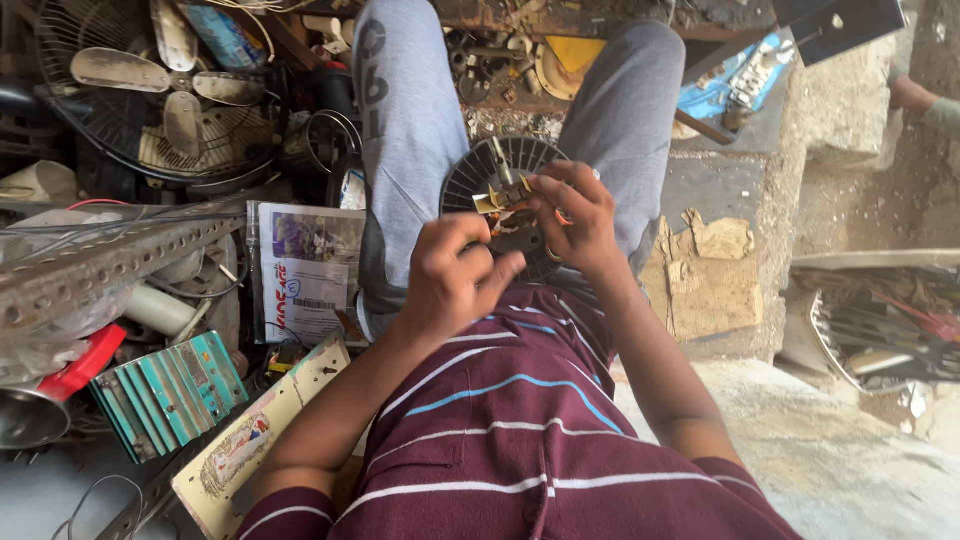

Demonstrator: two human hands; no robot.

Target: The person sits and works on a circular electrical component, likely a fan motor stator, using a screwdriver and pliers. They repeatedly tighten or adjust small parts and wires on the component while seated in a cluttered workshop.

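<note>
The black ribbed fan motor housing (500,205) rests on your lap between your knees; it looks rigid and fairly heavy, so steady it by its round rim. It is dark, with radial fins, and a yellowish part (490,200) sits at its centre. Your right hand (580,220) pinches that small part, probably light and fragile. Your left hand (455,280) is curled loosely beside the housing; whether it holds anything I cannot tell.

My shirt (520,440) is dark red with thin white and blue stripes. My trousers (410,130) are light grey. The round fan part (470,180) on my lap is black with a small yellow piece (487,203). Beside me lie a green ribbed box (170,395) and a red cap (80,365).
</note>
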